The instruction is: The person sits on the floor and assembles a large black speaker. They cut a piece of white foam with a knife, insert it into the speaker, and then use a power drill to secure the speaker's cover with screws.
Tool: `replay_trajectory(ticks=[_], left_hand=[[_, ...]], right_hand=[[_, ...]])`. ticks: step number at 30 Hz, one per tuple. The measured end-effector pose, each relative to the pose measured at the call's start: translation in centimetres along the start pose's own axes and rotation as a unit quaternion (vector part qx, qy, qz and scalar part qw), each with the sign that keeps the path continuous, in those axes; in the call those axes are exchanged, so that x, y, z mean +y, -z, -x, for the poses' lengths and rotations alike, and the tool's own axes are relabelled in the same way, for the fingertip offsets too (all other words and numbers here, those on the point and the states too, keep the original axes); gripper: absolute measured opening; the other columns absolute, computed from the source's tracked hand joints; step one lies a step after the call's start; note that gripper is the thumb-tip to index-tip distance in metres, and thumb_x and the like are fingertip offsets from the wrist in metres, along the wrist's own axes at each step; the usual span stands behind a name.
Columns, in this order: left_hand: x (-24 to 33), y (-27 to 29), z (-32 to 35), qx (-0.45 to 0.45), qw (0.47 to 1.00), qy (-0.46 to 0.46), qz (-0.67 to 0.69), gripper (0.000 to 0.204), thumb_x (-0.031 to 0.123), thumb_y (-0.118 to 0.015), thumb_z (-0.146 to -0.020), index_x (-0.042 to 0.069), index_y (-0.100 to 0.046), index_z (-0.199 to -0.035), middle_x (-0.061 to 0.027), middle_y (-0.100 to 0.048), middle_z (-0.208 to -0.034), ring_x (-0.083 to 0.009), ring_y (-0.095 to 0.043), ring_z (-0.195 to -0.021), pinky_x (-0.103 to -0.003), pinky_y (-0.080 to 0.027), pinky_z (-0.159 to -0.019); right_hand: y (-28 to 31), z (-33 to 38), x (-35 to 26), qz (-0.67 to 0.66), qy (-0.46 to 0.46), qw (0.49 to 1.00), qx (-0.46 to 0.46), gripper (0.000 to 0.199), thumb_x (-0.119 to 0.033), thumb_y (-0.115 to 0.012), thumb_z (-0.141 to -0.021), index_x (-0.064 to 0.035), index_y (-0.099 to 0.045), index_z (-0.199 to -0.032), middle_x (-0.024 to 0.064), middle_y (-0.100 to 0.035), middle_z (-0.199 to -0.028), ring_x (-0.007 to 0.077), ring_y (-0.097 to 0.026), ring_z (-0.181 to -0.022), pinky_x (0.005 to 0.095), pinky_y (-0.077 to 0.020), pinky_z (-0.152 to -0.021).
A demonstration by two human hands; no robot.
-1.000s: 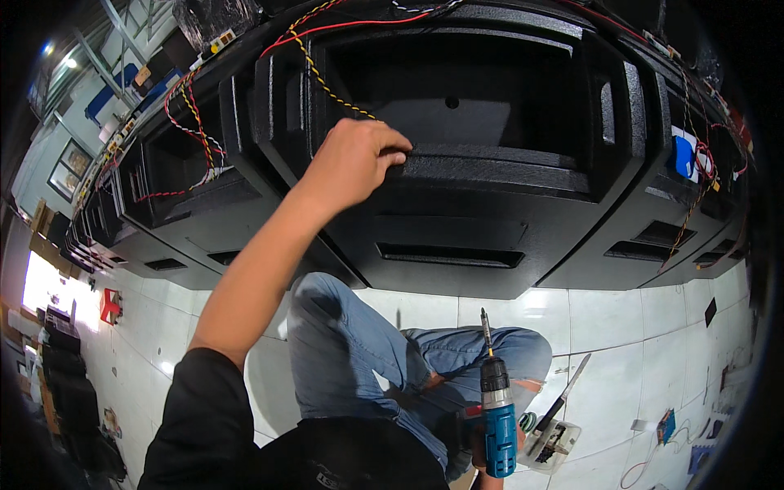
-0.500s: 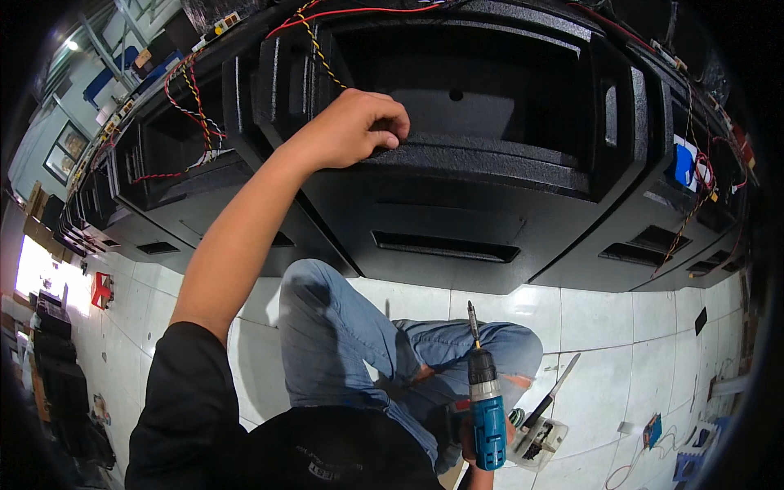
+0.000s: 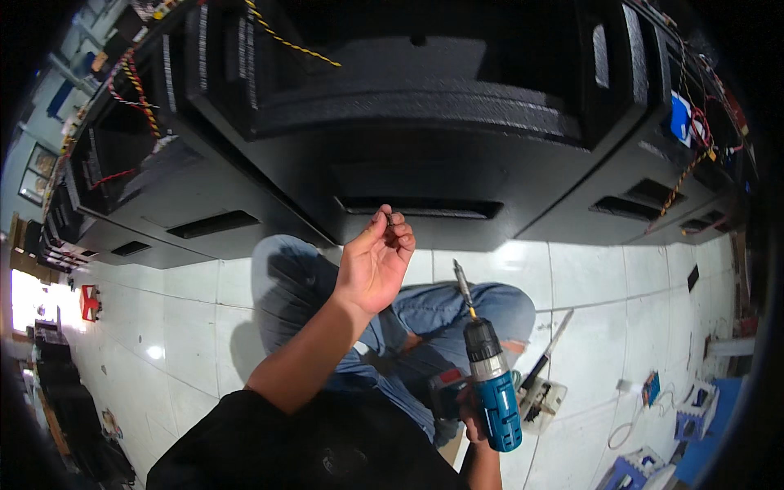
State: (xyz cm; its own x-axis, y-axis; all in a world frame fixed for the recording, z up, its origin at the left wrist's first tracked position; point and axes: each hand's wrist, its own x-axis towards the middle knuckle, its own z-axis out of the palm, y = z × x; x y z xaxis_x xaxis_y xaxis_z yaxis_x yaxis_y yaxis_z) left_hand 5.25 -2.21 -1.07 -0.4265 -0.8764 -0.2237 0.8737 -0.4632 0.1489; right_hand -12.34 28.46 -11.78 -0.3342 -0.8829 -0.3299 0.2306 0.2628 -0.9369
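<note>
My left hand (image 3: 377, 265) is turned palm up in front of the black speaker-like cabinet (image 3: 408, 167), apart from it. Its fingertips are pinched together on something small and dark, too small to name. Low on the right, my right hand (image 3: 471, 415) is wrapped round the grip of a teal and black cordless drill (image 3: 496, 400). A long bit (image 3: 464, 286) in the drill's chuck points away from me, toward the cabinet's lower edge. The drill body hides part of that hand. A slot (image 3: 420, 207) runs across the cabinet's panel just beyond my left fingertips.
More black cabinets (image 3: 196, 192) stand in a row on both sides, with loose coloured wires (image 3: 140, 98) at their openings. Beside the drill, a plastic container (image 3: 545, 407) with small parts sits near a knife (image 3: 549, 351) on the tiled floor. Blue-and-white stools (image 3: 696, 412) are at far right.
My left hand has come down and back from the cabinet's upper opening and turned palm up. The view has tilted down. My right hand keeps hold of the drill.
</note>
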Motion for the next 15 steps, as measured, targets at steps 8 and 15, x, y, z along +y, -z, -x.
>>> replay_trajectory(ticks=[8, 15], left_hand=[[-3.6, 2.7, -1.9, -0.114, 0.989, 0.069, -0.069, 0.011, 0.015, -0.057, -0.104, 0.007, -0.057, -0.112, -0.0047, -0.05, -0.101, -0.0153, -0.05, -0.093, -0.028, -0.048, -0.083], [-4.2, 2.2, -2.7, -0.117, 0.986, 0.102, -0.066, 0.014, 0.007, -0.058, -0.102, 0.011, -0.056, -0.115, -0.0036, -0.051, -0.109, -0.0135, -0.054, -0.098, -0.023, -0.049, -0.088]], right_hand=[[0.4, -0.7, -3.4, 0.039, 0.02, 0.998, -0.053, 0.061, -0.035, -0.062, -0.088, 0.0147, -0.049, -0.121, 0.0264, -0.064, -0.092, 0.0259, -0.055, -0.043, 0.0309, -0.0409, -0.035], [0.0, -2.7, -4.0, 0.179, 0.084, 0.98, 0.004, 0.034, -0.023, -0.082, -0.069, 0.002, -0.072, -0.089, 0.0081, -0.072, -0.075, 0.0229, -0.072, -0.066, 0.0296, -0.0562, -0.061]])
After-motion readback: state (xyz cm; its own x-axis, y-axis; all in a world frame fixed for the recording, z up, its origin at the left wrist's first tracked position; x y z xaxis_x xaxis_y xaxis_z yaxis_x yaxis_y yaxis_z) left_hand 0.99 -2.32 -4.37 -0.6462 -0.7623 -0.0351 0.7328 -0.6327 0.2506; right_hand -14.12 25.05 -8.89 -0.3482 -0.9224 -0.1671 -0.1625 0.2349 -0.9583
